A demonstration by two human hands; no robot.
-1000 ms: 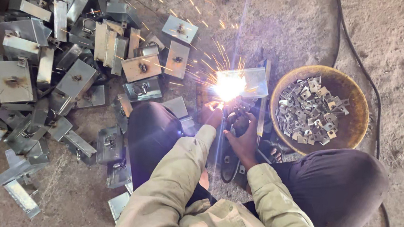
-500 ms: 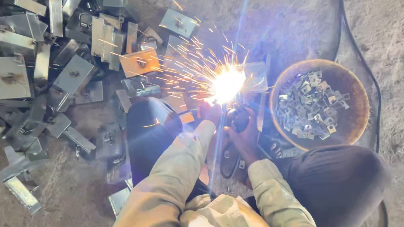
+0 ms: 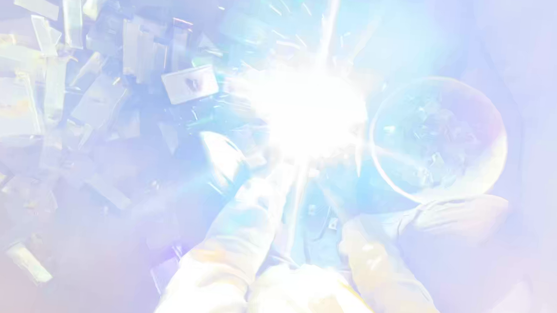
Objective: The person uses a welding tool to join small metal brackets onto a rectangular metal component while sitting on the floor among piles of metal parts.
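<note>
While the glare (image 3: 307, 108) floods the middle of the head view, I can only place the work by what frames it: both sleeves run up from the bottom edge and meet at the white burst. The left sleeve (image 3: 229, 240) and the right sleeve (image 3: 376, 268) converge there, and both hands are swallowed by the light. I cannot tell whether the fingers are spread, pressed together or pinching anything.

In my judgement this step goes well only if both forearms hold steady and low, so the bright point sits on one seam instead of wandering, and if the eyes are shielded, since the flash is strong enough to wash out nearly everything. Sparks (image 3: 285, 14) streak up and to the left over the pile, so loose cloth and bare skin are best kept out of that fan.

The piece being joined lies on the ground at the root of the glare, between the heap of metal plates (image 3: 60, 94) on the left and the round basin (image 3: 440, 141) on the right. Its shape and colour are burnt out. One flat rectangular plate (image 3: 190, 83) with a dark spot at its middle lies just left of the flash. The basin holds a jumble of small pale metal bits.
</note>
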